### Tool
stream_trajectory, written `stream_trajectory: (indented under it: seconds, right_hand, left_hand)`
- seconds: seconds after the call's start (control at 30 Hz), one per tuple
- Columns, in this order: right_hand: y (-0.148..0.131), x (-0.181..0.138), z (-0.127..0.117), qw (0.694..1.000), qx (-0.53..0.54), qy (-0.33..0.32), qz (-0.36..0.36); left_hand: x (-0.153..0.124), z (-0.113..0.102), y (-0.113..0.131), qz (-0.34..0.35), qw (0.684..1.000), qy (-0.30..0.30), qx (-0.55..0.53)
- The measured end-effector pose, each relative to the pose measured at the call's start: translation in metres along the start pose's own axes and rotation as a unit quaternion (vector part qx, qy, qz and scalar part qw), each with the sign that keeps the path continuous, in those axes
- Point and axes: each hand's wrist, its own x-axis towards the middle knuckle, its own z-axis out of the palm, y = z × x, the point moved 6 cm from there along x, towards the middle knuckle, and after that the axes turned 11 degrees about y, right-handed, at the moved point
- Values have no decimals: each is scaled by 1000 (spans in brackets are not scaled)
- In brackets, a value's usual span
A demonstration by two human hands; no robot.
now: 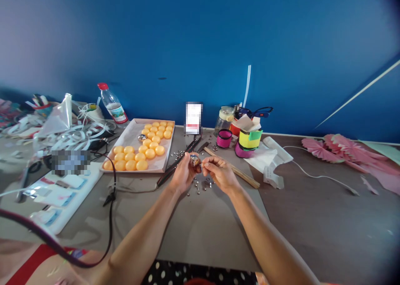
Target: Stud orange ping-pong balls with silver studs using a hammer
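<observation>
and here we are, just right of the frame's middle, where both hands come together over the grey mat. our left hand has a silver-studded ball in its fingers, curled close around it, and that grip looks snug. across a slim gap to the right comes our right hand, thumb and fingertips drawn narrow; whether they meet on something tiny, we cannot tell from this view.

so here's the relation that counts: the ball lies to the left of those right fingertips and a touch higher in the frame, near them but, as far as we can see, not against them. the left hand is plainly the nearer one, already in contact. long axis? the ball reads as roundish and partly covered by fingers, so we can't call one.

just below the two hands, we've got loose silver beads strewn on the mat, closer to the fingertips than anything in the tray at left of centre. in there sit rows of orange domes and one studded dome. right of the hands, a wooden stick slants down toward the frame's right.
</observation>
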Motion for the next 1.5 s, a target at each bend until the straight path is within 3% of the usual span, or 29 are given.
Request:
stream_trajectory:
  seconds: [0.2,0.4,0.73,1.13,1.5]
  right_hand:
    - [0,2,-2,999,9,31,-24]
    - [-3,-2,4,999,29,-9,12]
    - [-1,-1,3,998,52,-8,27]
    - [7,0,-1,987,-146,40,-55]
    - [10,0,0,984,-162,47,-51]
  left_hand:
    - [-2,2,-2,6,1000,-10,16]
    - [-2,2,-4,2,1000,-4,24]
    - [-2,2,-4,7,1000,-16,22]
    - [-1,0,-7,23,998,3,52]
    - [-6,8,-5,26,998,-12,51]
